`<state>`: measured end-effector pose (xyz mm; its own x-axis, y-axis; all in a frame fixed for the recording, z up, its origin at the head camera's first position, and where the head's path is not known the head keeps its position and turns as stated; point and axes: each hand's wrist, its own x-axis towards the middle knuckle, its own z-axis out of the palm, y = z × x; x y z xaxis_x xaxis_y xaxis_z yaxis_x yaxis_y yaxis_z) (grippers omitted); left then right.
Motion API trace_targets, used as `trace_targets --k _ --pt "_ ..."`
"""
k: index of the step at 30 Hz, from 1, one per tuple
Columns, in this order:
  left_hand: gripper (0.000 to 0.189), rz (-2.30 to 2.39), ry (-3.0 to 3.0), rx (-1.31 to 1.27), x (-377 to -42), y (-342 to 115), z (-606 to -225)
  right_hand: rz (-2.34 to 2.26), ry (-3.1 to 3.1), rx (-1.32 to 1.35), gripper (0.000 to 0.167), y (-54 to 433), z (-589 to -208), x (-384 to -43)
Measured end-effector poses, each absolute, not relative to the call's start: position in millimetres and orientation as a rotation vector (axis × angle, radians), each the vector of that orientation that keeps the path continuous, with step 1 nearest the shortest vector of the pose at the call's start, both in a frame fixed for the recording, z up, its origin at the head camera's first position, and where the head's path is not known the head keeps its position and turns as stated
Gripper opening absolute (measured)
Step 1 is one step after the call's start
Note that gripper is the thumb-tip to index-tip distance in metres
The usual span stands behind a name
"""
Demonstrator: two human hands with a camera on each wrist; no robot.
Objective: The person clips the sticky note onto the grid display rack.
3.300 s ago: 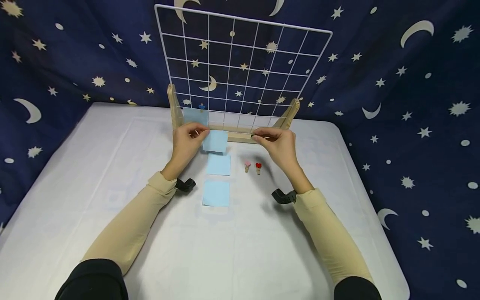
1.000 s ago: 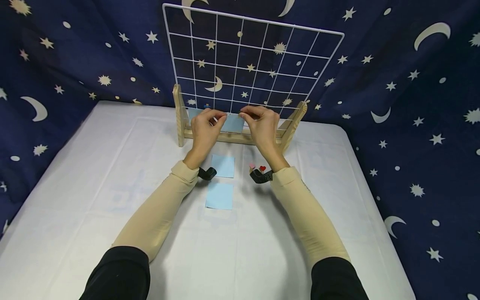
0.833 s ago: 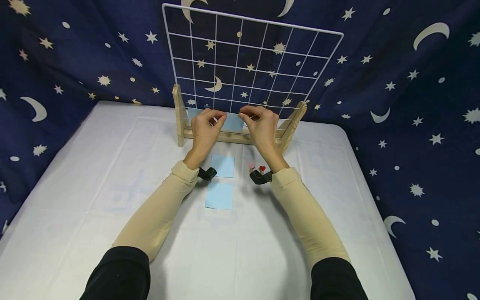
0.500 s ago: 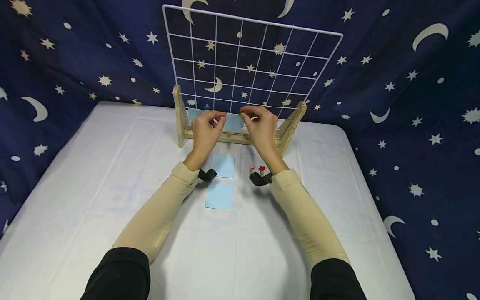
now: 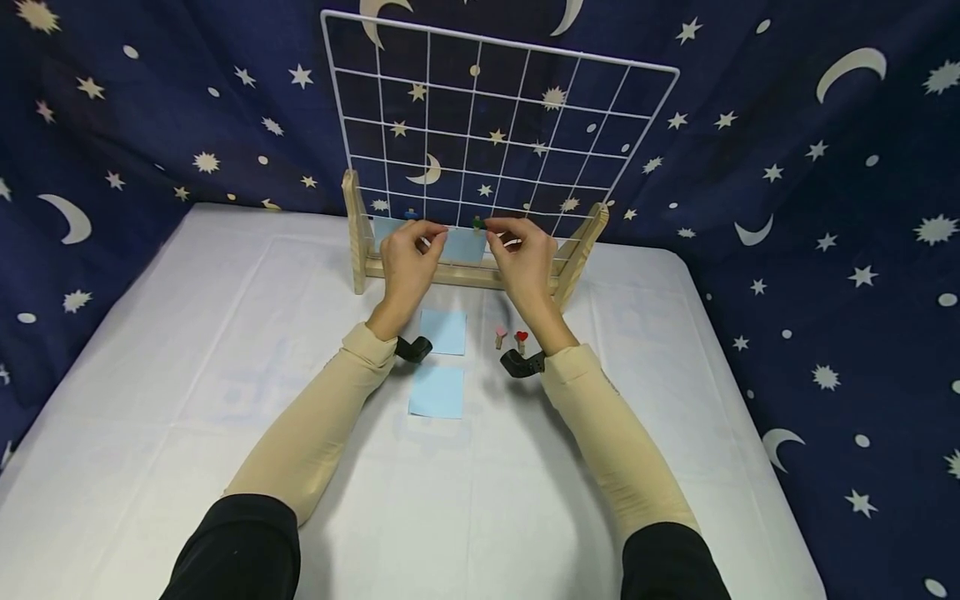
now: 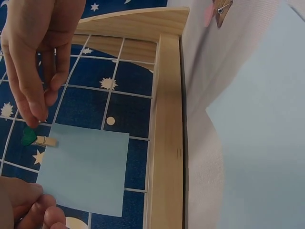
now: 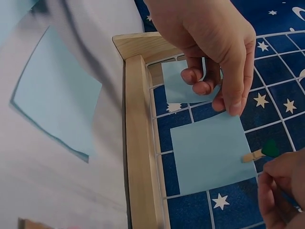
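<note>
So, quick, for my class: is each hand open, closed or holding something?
Left hand: holding a blue paper by its corner.
Right hand: open, beside the green heart clip.

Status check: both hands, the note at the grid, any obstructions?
Left hand pinching upper corner of blue note. Right hand beside green-heart clip, not gripping it. Clip on note's top edge, against white grid. No blockage seen.

blue paper [image 7: 212,155] in green-heart clip [image 6: 42,140]
</note>
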<state>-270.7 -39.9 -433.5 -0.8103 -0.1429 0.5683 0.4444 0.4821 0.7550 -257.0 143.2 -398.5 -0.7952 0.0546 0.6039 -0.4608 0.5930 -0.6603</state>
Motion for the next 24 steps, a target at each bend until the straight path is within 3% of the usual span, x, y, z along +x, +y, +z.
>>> trace_targets --k 24 --pt "0.003 -1.347 -2.173 -0.327 -253 -63 -447 1.079 -2.429 0.335 0.009 197 -442 -220"
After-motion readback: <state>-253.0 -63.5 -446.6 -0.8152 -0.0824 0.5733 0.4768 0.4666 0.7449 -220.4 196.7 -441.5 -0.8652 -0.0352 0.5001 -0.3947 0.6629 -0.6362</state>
